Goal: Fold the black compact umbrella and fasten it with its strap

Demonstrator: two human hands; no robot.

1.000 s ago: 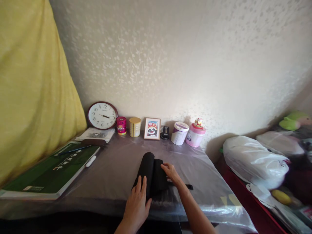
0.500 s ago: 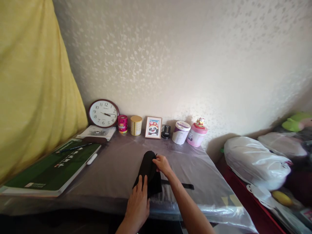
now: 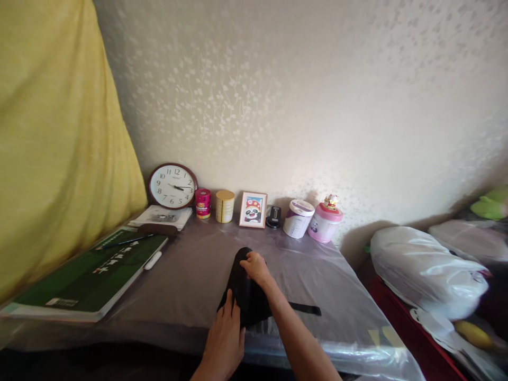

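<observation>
A black cloth-like item [image 3: 246,296] lies near the front edge of the table, with a black strap [image 3: 307,308] reaching out to its right. The fingers of my left hand [image 3: 226,336] are stretched out flat on the item's lower left part. My right hand [image 3: 256,269] pinches the item near its top, and its forearm crosses over the right side. The part of the item beneath my right wrist is hidden.
A green book [image 3: 91,270] and a white marker [image 3: 153,260] lie at the left. Along the wall stand a clock [image 3: 173,185], tins [image 3: 225,206], a picture frame [image 3: 253,210] and tubs [image 3: 298,218]. White bags [image 3: 426,267] sit at the right.
My right hand has moved left across the upper part of the black item, bringing its right side over. The view has shifted slightly. My left hand stays on the lower left part.
</observation>
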